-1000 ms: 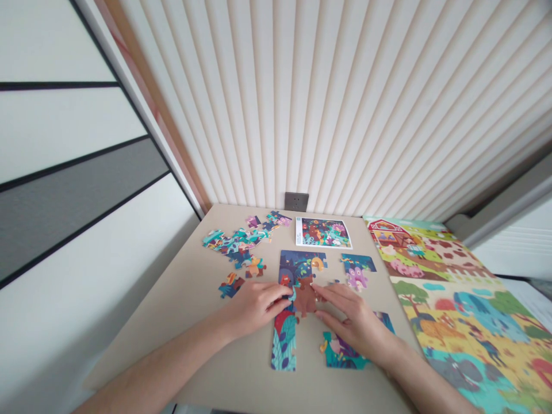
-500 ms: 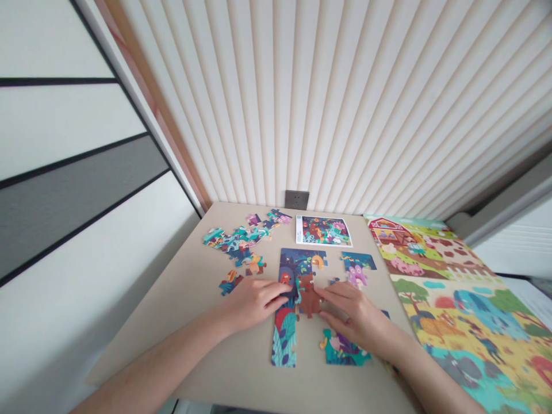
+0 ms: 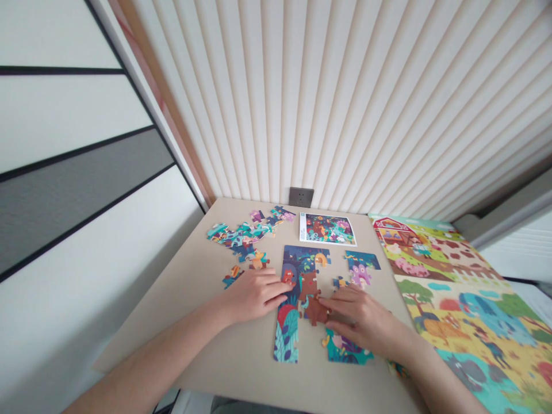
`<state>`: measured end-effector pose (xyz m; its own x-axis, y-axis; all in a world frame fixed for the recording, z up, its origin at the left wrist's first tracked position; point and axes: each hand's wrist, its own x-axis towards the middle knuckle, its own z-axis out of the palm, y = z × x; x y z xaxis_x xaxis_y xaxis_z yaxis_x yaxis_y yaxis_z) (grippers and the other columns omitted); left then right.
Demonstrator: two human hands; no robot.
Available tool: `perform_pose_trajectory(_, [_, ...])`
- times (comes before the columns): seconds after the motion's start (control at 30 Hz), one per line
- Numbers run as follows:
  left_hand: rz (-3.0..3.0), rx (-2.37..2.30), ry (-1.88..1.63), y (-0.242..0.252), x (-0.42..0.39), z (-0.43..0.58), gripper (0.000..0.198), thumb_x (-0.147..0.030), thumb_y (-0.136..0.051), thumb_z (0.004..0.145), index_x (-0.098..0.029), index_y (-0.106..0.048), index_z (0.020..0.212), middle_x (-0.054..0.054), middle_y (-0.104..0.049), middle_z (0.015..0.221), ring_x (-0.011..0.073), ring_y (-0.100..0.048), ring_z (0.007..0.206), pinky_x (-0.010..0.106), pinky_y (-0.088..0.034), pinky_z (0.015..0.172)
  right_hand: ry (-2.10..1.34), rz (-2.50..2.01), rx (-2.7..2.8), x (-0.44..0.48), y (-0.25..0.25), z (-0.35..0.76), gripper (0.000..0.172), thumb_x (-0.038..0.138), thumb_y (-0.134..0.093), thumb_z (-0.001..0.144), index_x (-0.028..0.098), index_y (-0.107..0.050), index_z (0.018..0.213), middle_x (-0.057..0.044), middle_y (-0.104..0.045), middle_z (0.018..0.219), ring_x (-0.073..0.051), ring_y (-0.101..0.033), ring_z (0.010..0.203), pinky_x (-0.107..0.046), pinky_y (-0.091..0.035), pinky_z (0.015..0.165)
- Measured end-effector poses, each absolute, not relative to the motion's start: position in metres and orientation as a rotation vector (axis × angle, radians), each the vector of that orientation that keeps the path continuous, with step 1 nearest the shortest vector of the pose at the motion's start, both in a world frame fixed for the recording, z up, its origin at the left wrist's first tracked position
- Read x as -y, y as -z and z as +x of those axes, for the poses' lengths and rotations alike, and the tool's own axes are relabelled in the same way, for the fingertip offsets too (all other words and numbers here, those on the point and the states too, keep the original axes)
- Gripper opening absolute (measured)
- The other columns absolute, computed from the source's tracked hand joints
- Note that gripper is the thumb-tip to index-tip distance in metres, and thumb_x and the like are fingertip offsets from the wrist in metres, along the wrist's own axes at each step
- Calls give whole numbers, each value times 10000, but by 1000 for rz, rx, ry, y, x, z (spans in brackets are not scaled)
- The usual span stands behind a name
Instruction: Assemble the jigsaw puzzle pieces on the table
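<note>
A partly joined jigsaw puzzle [image 3: 292, 299] lies in front of me, with a dark blue top and a leafy lower left strip. My left hand [image 3: 259, 292] rests on its left edge, fingers stretched out and fingertips on the red creature. Just below the joined brown bear piece, a brown puzzle piece [image 3: 316, 311] sits slightly tilted. My right hand [image 3: 362, 315] has its index fingertip and thumb at that piece's right side. Under and below the right hand is a joined teal and purple section [image 3: 345, 349], partly covered.
Loose puzzle pieces [image 3: 244, 236] are heaped at the back left. A picture card [image 3: 328, 229] stands flat behind the puzzle. A joined purple-creature section [image 3: 361, 267] lies right of it. Finished farm [image 3: 420, 253] and safari [image 3: 474, 322] puzzles cover the right side.
The brown piece has shifted toward me and tilted, showing a gap from the bear piece above, with my right hand following it. My left hand stays on the puzzle; the view has shifted slightly.
</note>
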<state>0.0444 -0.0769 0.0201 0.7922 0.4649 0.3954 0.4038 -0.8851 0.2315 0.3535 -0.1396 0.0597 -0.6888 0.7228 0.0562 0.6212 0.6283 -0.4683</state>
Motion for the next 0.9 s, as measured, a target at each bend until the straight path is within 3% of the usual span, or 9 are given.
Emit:
perform_pose_trajectory(0.53, [2980, -457, -441, -20, 80, 46, 251, -278, -557, 1028, -228, -691, 1234, 36, -652, 838, 183, -594, 807, 325, -454, 737, -569, -1082, 2667, 144, -58, 345, 231, 215, -571, 982, 275, -700, 1165, -62, -706, 1062, -197, -650, 991, -340, -457, 917])
perform_pose_trajectory(0.9, [2974, -455, -508, -20, 79, 47, 212, -249, -580, 1010, -194, -714, 1166, 48, -674, 850, 182, -624, 830, 330, -487, 819, -652, -1038, 2560, 142, -60, 348, 255, 199, -544, 994, 266, -720, 1167, -85, -689, 1149, -202, -660, 1045, -340, -510, 959])
